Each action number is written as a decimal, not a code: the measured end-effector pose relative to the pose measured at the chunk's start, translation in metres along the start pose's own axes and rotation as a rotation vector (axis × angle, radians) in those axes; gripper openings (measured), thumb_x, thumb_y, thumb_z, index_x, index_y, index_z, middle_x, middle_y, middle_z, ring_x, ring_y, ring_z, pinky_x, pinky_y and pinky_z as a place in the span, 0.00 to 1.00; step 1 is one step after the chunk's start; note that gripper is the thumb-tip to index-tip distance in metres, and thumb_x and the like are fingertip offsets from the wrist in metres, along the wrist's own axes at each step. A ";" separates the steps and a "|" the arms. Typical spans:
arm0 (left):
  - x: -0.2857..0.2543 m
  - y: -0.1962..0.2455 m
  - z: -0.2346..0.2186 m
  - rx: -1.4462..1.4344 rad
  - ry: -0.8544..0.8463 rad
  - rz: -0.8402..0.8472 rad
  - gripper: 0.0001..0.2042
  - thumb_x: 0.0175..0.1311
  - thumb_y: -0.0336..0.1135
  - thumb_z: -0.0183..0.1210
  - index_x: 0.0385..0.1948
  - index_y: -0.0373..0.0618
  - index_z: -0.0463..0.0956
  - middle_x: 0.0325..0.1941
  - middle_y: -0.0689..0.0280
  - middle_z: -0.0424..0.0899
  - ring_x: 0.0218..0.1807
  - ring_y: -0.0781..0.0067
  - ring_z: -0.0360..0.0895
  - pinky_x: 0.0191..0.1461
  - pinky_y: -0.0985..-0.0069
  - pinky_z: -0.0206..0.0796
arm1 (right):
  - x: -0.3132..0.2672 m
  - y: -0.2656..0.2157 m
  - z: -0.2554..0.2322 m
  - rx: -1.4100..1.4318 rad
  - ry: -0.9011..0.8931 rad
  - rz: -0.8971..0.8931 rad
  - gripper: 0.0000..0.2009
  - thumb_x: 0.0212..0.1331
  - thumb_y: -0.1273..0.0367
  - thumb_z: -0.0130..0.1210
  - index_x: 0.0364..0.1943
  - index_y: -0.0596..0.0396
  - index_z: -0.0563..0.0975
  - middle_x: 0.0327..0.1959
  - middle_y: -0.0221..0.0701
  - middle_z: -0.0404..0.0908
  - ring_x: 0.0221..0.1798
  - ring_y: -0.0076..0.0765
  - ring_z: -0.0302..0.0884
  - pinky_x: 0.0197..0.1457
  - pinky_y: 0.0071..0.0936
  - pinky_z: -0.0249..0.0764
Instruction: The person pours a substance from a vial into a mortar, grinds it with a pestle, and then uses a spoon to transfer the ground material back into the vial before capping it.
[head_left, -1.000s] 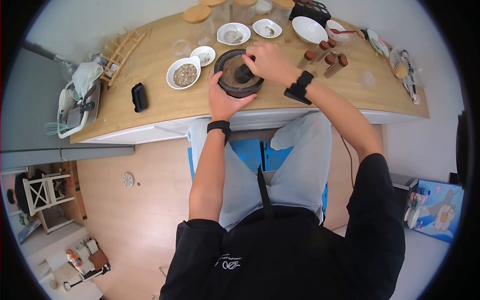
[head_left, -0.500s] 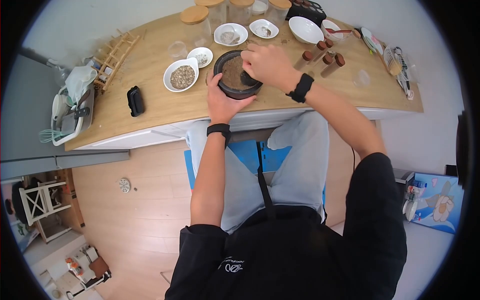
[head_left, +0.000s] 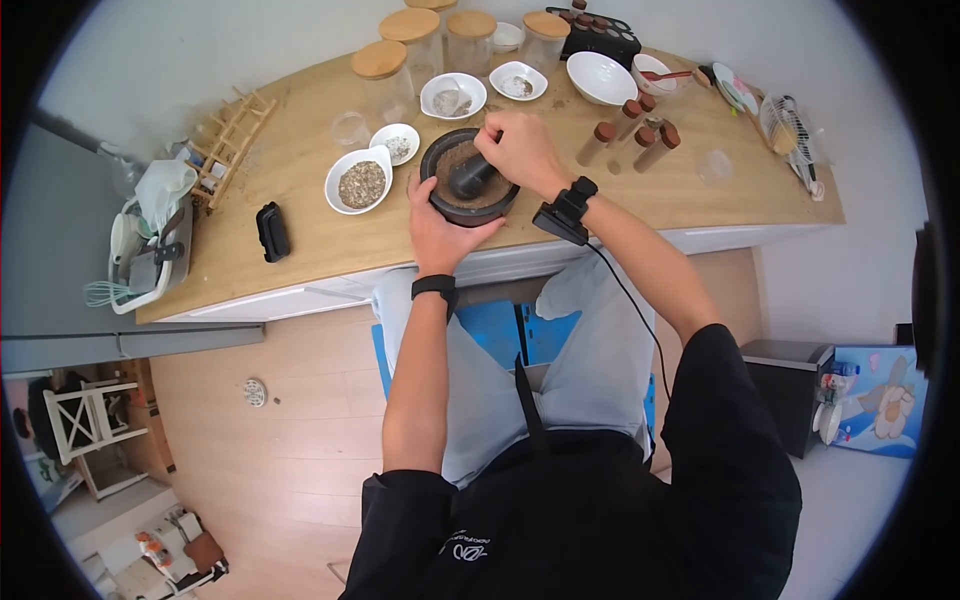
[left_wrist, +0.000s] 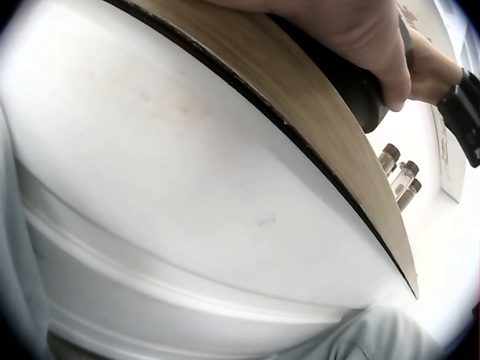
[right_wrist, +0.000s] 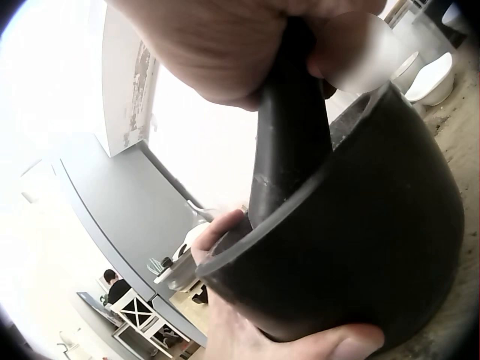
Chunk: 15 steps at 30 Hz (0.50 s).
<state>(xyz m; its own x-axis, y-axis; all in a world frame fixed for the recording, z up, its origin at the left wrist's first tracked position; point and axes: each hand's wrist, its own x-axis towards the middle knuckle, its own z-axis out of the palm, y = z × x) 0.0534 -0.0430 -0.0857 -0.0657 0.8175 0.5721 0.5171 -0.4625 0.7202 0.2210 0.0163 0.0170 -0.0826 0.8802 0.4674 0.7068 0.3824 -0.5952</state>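
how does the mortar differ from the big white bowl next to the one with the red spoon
The mortar is dark, while the big bowl is white. The mortar holds brown powder and the pestle; the big bowl shows nothing inside. The left hand grips the mortar, but no hand touches the big bowl. Both are open-topped and stand on the counter.

The head view looks steeply down, counter [head_left: 330, 230] toward 12 o'clock. Left wrist's sits close by the white front [left_wrist: 187, 172], mortar [right_wrist: 360, 240] at 2. Right wrist's, nearest the mortar, catches a chair [right_wrist: 136, 312] at 7. All three share the mortar.
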 end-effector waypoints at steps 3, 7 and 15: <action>0.000 -0.006 0.002 -0.066 -0.013 0.002 0.57 0.27 0.50 0.88 0.62 0.41 0.59 0.62 0.49 0.72 0.63 0.50 0.74 0.67 0.59 0.69 | -0.001 -0.007 -0.008 0.048 -0.058 -0.006 0.11 0.56 0.68 0.61 0.22 0.60 0.77 0.22 0.43 0.79 0.26 0.53 0.78 0.31 0.44 0.71; 0.000 -0.007 0.003 -0.073 -0.010 0.043 0.57 0.27 0.50 0.88 0.62 0.42 0.58 0.62 0.49 0.71 0.63 0.49 0.74 0.67 0.59 0.69 | -0.006 -0.014 -0.015 0.066 -0.062 -0.052 0.10 0.56 0.70 0.61 0.21 0.60 0.75 0.22 0.41 0.78 0.26 0.52 0.77 0.30 0.44 0.70; -0.003 -0.002 0.002 -0.049 -0.034 -0.020 0.56 0.29 0.49 0.87 0.62 0.43 0.57 0.68 0.44 0.68 0.69 0.44 0.70 0.70 0.56 0.67 | -0.010 0.003 -0.019 -0.170 -0.061 -0.637 0.08 0.53 0.71 0.62 0.22 0.56 0.74 0.25 0.34 0.72 0.27 0.46 0.77 0.30 0.40 0.72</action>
<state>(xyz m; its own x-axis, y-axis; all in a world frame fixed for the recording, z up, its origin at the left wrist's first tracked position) 0.0542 -0.0439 -0.0895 -0.0459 0.8377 0.5442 0.4738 -0.4614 0.7501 0.2373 0.0033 0.0222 -0.5570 0.5130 0.6531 0.6071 0.7881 -0.1013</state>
